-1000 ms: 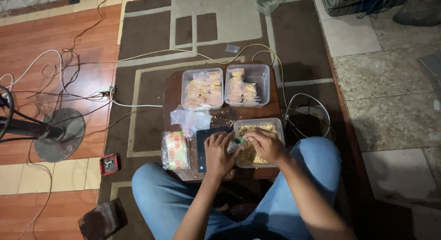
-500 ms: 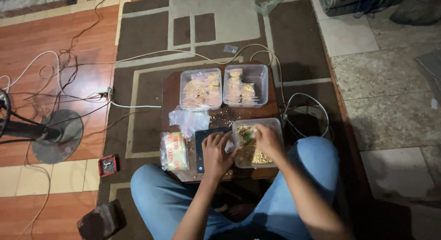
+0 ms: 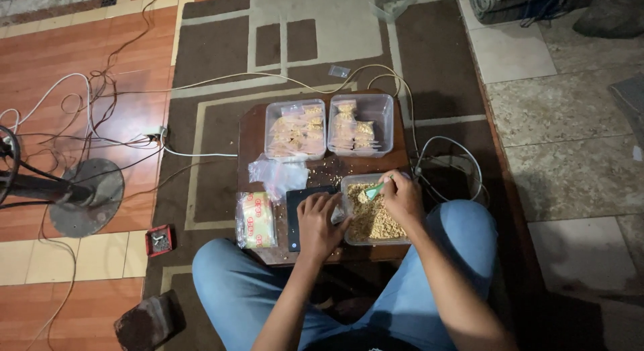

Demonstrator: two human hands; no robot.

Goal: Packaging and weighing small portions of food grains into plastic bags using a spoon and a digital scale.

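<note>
I sit at a small brown wooden table (image 3: 251,133). My right hand (image 3: 404,198) grips a small green spoon (image 3: 373,190) that dips into a clear plastic tub (image 3: 352,182) of tan granular food. My left hand (image 3: 319,223) rests over a black digital scale (image 3: 294,210) and pinches a small clear bag (image 3: 337,215) at the tub's left edge. Two clear tubs, one on the left (image 3: 295,129) and one on the right (image 3: 360,125), stand at the table's far side, filled with packed bags.
A pile of loose clear bags (image 3: 276,173) and a yellow-printed pack of bags (image 3: 255,220) lie left of the scale. A fan base (image 3: 86,196), tangled cables (image 3: 94,116) and a small red box (image 3: 159,240) sit on the floor to the left. My blue-trousered knees flank the table.
My right hand has moved from the left edge of the tub to its far right part, and the green spoon now scoops in the granules. My left hand has stayed by the scale.
</note>
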